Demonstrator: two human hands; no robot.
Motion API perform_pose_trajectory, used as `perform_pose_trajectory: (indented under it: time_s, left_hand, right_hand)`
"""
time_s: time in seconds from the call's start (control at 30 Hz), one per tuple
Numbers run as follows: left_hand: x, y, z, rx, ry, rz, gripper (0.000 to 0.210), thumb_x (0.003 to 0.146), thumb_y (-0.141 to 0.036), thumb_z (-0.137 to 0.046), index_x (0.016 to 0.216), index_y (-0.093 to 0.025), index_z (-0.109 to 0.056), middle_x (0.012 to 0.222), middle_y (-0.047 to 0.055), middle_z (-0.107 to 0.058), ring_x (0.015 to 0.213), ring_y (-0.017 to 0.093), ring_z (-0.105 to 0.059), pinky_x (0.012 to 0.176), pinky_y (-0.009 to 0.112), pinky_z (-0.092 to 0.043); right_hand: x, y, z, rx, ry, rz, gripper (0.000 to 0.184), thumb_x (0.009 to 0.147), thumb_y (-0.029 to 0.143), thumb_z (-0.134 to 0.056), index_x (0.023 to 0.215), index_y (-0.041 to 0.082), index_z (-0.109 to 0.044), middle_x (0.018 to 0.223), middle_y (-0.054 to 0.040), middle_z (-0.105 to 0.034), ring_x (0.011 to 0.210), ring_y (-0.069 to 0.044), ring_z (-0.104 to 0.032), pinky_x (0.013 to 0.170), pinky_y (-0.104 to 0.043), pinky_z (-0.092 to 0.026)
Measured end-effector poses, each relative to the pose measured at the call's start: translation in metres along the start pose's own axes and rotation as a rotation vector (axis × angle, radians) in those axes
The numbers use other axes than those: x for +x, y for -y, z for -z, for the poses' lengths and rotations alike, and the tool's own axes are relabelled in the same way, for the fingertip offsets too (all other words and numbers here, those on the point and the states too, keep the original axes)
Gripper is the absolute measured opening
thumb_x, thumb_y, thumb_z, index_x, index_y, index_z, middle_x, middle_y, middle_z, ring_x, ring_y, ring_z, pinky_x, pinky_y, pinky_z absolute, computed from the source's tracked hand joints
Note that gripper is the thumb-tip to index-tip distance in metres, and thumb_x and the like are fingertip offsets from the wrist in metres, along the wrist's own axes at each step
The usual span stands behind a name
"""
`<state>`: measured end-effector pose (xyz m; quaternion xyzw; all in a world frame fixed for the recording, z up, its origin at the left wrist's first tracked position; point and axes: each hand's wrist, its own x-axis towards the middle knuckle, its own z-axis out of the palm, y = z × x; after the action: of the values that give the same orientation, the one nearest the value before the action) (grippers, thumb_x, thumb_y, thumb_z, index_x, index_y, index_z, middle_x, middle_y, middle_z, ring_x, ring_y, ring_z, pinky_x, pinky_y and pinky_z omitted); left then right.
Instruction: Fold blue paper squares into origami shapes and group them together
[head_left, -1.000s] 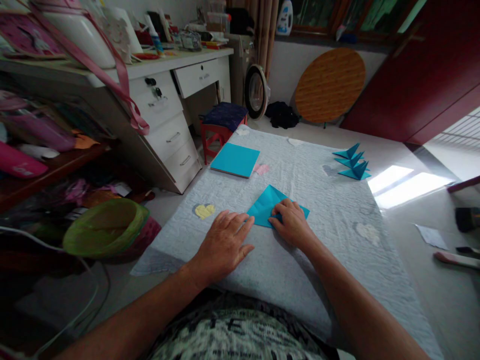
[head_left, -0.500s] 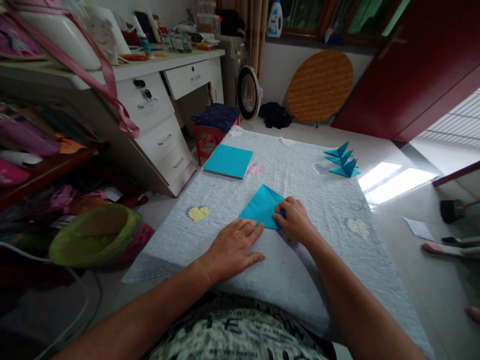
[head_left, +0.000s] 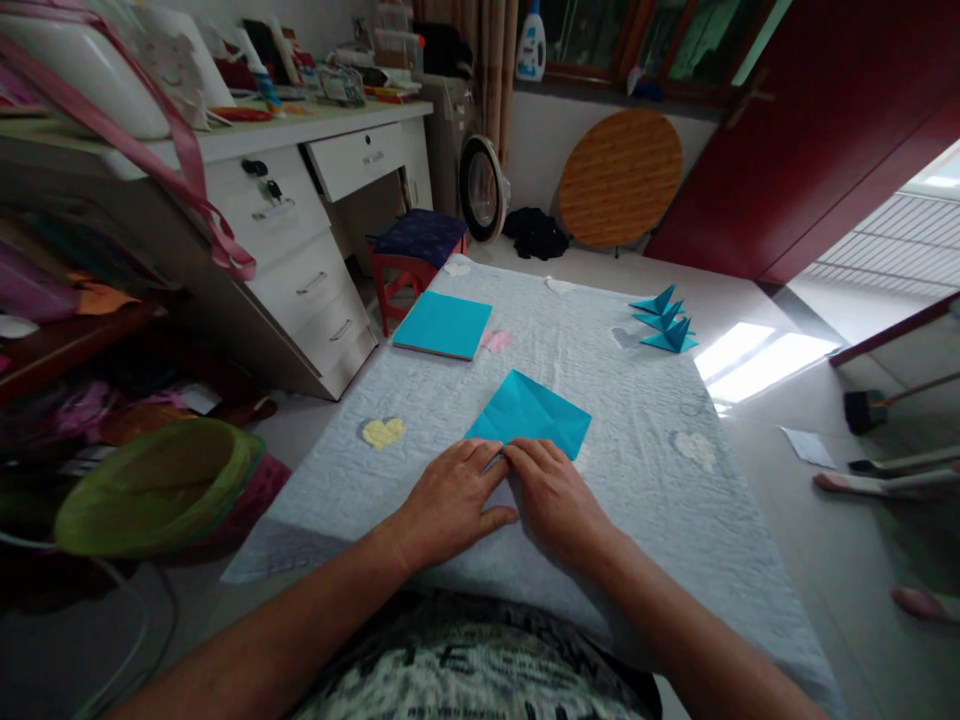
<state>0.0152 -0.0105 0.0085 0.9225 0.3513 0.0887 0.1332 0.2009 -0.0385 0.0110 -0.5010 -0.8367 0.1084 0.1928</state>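
Observation:
A creased sheet of blue origami paper (head_left: 536, 410) lies flat on the cloth-covered table (head_left: 420, 400), one corner pointing away from me. My left hand (head_left: 454, 495) rests flat with its fingertips on the near left edge of the paper, thumb apart. Beside it, my right hand (head_left: 555, 490) lies with fingers outstretched on the near edge, its fingertips meeting those of the left. A square stack of blue paper (head_left: 444, 325) sits farther back on the left. Toward the far right edge stand several folded blue paper pieces (head_left: 667, 322) in a row.
A green-rimmed waste basket (head_left: 161, 490) stands on the floor at the left, below a white desk (head_left: 277, 250). Behind the table are a red stool (head_left: 397, 280) and an open washing machine door (head_left: 481, 190). A round wooden tabletop (head_left: 621, 180) leans against the wall.
My right hand has let go of the paper's right side and moved left to the near edge, beside the left hand. The paper's right corner now lies spread flat. The view has shifted slightly.

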Motion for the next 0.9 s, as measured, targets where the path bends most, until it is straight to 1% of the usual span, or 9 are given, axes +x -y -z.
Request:
perform_pose_trajectory:
  time_s: [0.1, 0.33, 0.53, 0.7, 0.8, 0.87, 0.9]
  left_hand:
    - [0.0006, 0.0004, 0.002, -0.027, -0.004, -0.007, 0.055, 0.088, -0.046, -0.068, 0.134, -0.019, -0.053, 0.135, 0.009, -0.057, 0.125, 0.028, -0.05, 0.111, 0.044, -0.041]
    - [-0.0023, 0.004, -0.0028, -0.034, -0.055, -0.011, 0.053, 0.091, -0.043, -0.064, 0.133, -0.013, -0.052, 0.132, 0.012, -0.059, 0.123, 0.028, -0.051, 0.11, 0.044, -0.042]
    - [-0.003, 0.0045, -0.0063, 0.018, -0.048, 0.005, 0.055, 0.092, -0.046, -0.061, 0.136, -0.014, -0.051, 0.137, 0.014, -0.056, 0.126, 0.029, -0.05, 0.11, 0.046, -0.041]
    - [-0.0023, 0.005, -0.0061, 0.037, -0.039, -0.006, 0.057, 0.093, -0.045, -0.061, 0.139, -0.013, -0.05, 0.139, 0.013, -0.055, 0.127, 0.029, -0.05, 0.111, 0.045, -0.04]
    - [-0.0018, 0.0055, -0.0054, 0.037, -0.038, -0.014, 0.059, 0.093, -0.046, -0.061, 0.14, -0.013, -0.049, 0.14, 0.013, -0.055, 0.128, 0.029, -0.049, 0.112, 0.044, -0.039]
    - [-0.0015, 0.0054, -0.0052, 0.039, -0.043, -0.016, 0.06, 0.092, -0.046, -0.062, 0.14, -0.013, -0.049, 0.14, 0.013, -0.055, 0.128, 0.029, -0.049, 0.112, 0.044, -0.039]
    - [-0.0014, 0.0053, -0.0052, 0.039, -0.045, -0.016, 0.06, 0.092, -0.046, -0.062, 0.14, -0.013, -0.049, 0.14, 0.014, -0.055, 0.128, 0.029, -0.049, 0.112, 0.044, -0.039]
  right_hand:
    - [-0.0032, 0.003, -0.0056, -0.015, -0.006, -0.039, 0.032, 0.094, 0.01, -0.05, 0.125, 0.012, -0.059, 0.123, -0.0134, -0.063, 0.107, -0.026, -0.054, 0.097, -0.04, -0.046]
    - [-0.0042, 0.0074, -0.0068, -0.094, 0.0, -0.099, 0.026, 0.095, 0.015, -0.054, 0.119, 0.015, -0.061, 0.122, -0.0122, -0.063, 0.103, -0.026, -0.053, 0.095, -0.04, -0.044]
    - [-0.0034, 0.0079, -0.009, -0.17, 0.039, -0.128, 0.025, 0.094, 0.018, -0.056, 0.118, 0.015, -0.062, 0.114, -0.0112, -0.062, 0.096, -0.026, -0.05, 0.09, -0.041, -0.044]
    - [-0.0035, 0.01, -0.0106, -0.209, 0.024, -0.159, 0.027, 0.095, 0.017, -0.052, 0.12, 0.015, -0.062, 0.111, -0.0115, -0.06, 0.095, -0.027, -0.05, 0.088, -0.042, -0.045]
    - [-0.0043, 0.0107, -0.01, -0.245, 0.003, -0.192, 0.03, 0.096, 0.021, -0.051, 0.124, 0.016, -0.061, 0.113, -0.0126, -0.061, 0.097, -0.028, -0.052, 0.088, -0.045, -0.047]
    - [-0.0051, 0.0098, -0.0094, -0.252, -0.02, -0.191, 0.031, 0.096, 0.022, -0.052, 0.125, 0.017, -0.062, 0.118, -0.0136, -0.06, 0.106, -0.03, -0.052, 0.094, -0.047, -0.046]
    - [-0.0056, 0.0089, -0.0094, -0.249, -0.033, -0.179, 0.032, 0.096, 0.021, -0.051, 0.126, 0.016, -0.062, 0.123, -0.0145, -0.06, 0.114, -0.031, -0.05, 0.1, -0.048, -0.043]
